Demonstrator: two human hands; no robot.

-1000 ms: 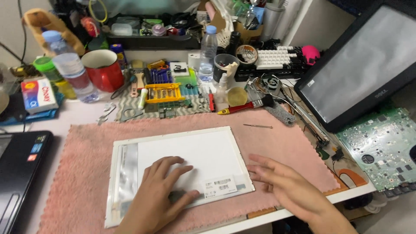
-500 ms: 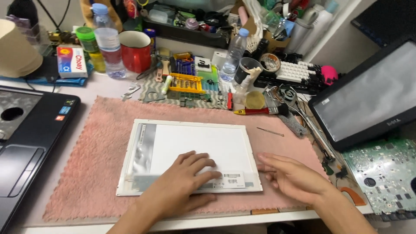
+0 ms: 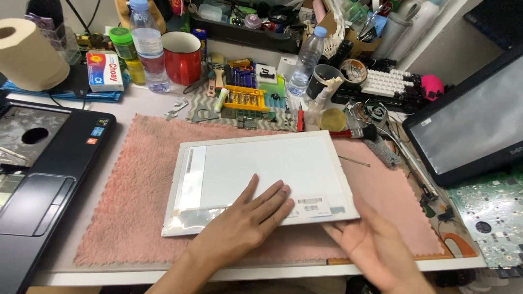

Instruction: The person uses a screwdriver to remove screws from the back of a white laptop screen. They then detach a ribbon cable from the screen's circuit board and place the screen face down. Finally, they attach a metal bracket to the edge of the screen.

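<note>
Your left hand [image 3: 245,226] lies flat and open on the white display panel [image 3: 261,177], palm and fingers pressing its near half; nothing is clasped. Your right hand [image 3: 373,247] is also open, fingers spread at the panel's near right corner, and that corner appears to sit lifted off the pink towel [image 3: 131,207]; whether the fingertips are under the edge cannot be told. The panel rests on the towel, roughly centred on it, with its far edge towards the clutter. Risks noted: pressure from the flat palm on a thin panel could crack or bruise it, more so if one corner is raised while the middle is held down, since that bends the sheet. A thin loose metal pin [image 3: 354,161] lies on the towel just right of the panel; sliding the panel that way could trap it underneath and score the face. Beyond the panel's far edge stand a red-handled tool [image 3: 348,132] and a small open cup [image 3: 333,118], both near enough to be knocked if the panel swings up or pivots.
</note>
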